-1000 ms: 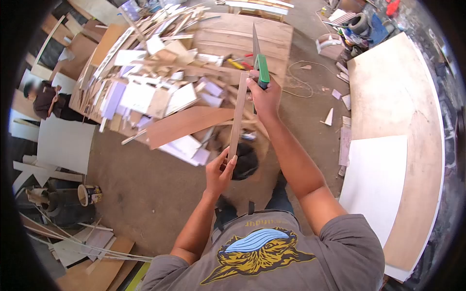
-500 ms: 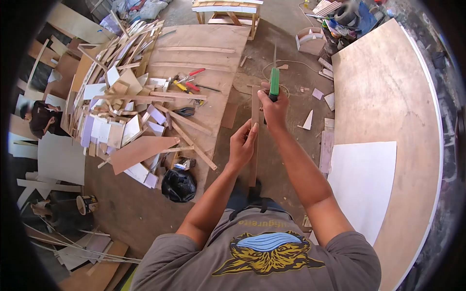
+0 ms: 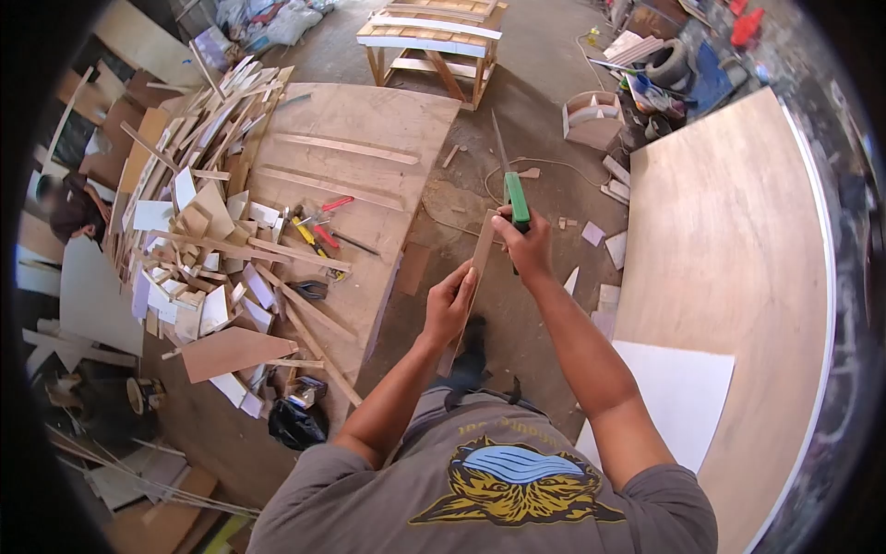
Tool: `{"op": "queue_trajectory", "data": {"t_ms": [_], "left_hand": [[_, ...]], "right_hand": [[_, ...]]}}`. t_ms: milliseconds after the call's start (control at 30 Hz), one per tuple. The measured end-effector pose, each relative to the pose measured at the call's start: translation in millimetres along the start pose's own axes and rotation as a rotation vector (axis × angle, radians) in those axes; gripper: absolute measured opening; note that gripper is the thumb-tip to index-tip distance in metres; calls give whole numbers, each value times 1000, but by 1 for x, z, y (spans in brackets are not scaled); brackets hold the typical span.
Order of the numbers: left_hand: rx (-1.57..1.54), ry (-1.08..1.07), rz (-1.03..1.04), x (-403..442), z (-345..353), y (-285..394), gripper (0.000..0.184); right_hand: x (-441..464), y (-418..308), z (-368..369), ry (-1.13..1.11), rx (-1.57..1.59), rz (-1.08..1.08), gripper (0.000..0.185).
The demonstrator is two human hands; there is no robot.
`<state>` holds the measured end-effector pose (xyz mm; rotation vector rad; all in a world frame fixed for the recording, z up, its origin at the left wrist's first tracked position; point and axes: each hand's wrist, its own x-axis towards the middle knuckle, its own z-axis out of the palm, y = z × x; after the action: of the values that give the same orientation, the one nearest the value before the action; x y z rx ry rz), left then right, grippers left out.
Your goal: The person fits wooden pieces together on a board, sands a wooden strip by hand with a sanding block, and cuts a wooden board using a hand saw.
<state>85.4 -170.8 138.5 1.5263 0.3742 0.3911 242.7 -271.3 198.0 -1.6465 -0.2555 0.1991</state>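
Note:
My left hand [image 3: 448, 307] is closed around a narrow flat wooden strip [image 3: 481, 249], which slants from my waist up and away from me. My right hand [image 3: 528, 247] grips a handsaw [image 3: 516, 196] by its green handle, and its thin blade points away from me, seen almost edge-on. The right thumb and fingers are right beside the strip's far end; whether they also pinch it I cannot tell. The strip's near end is partly hidden behind my left hand and forearm.
To the left, a plywood table [image 3: 388, 125] bears a heap of wood scraps [image 3: 198, 231], pliers [image 3: 310, 290] and screwdrivers [image 3: 318, 231]. A large plywood sheet [image 3: 720, 240] with a white panel [image 3: 669, 397] lies at right. A wooden stand [image 3: 429, 42] is ahead; another person [image 3: 78, 208] is far left.
The view has tilted up and shifted slightly. The saw's blade now leans to the left, and the strip slants more. Both hands keep their hold.

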Motion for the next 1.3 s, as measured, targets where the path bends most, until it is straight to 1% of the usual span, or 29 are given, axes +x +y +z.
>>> {"op": "queue_trajectory", "data": {"t_ms": [33, 67, 167, 267, 367, 467, 533, 667, 733, 800, 867, 933, 967, 1033, 1067, 1200, 1267, 1300], "left_hand": [[-11, 18, 21, 18, 10, 3, 37], [-15, 30, 46, 36, 17, 5, 37], [128, 7, 1, 80, 32, 1, 38], [232, 46, -37, 118, 51, 15, 39], [223, 91, 21, 161, 68, 2, 41], [400, 87, 7, 204, 82, 7, 45], [489, 127, 66, 236, 96, 17, 47], [590, 219, 153, 298, 117, 13, 49], [598, 276, 102, 328, 122, 12, 48], [570, 351, 56, 356, 123, 9, 47], [512, 450, 23, 388, 118, -4, 45], [521, 517, -13, 422, 108, -17, 44], [525, 542, -35, 440, 102, -25, 43], [493, 616, -8, 480, 83, -46, 43], [476, 650, 5, 501, 71, -56, 43], [510, 660, 22, 586, 13, -87, 42], [567, 650, 47, 615, -22, -112, 42], [602, 614, 28, 627, -39, -118, 42]], "right_hand": [[18, -4, -5, -22, 26, 28, 20], [37, 0, -9, -17, 1, 8, 20], [84, 11, -22, -6, -51, -17, 19], [129, 10, -31, -20, -78, -28, 19], [184, 31, -34, -38, -93, -71, 20], [231, 38, -40, -75, -98, -59, 20], [272, 37, -42, -103, -107, -65, 20], [344, 29, -44, -177, -128, -178, 25], [374, 34, -36, -191, -160, -244, 27], [395, 31, -27, -202, -221, -253, 28], [421, 33, -9, -224, -263, -286, 29], [442, 43, 10, -237, -289, -316, 29], [454, 48, 19, -272, -286, -278, 29], [472, 46, 39, -329, -283, -197, 29], [481, 52, 49, -345, -292, -195, 30], [525, 68, 94, -417, -300, -160, 29], [545, 75, 115, -463, -320, -151, 29], [556, 77, 125, -477, -341, -162, 29]]}}
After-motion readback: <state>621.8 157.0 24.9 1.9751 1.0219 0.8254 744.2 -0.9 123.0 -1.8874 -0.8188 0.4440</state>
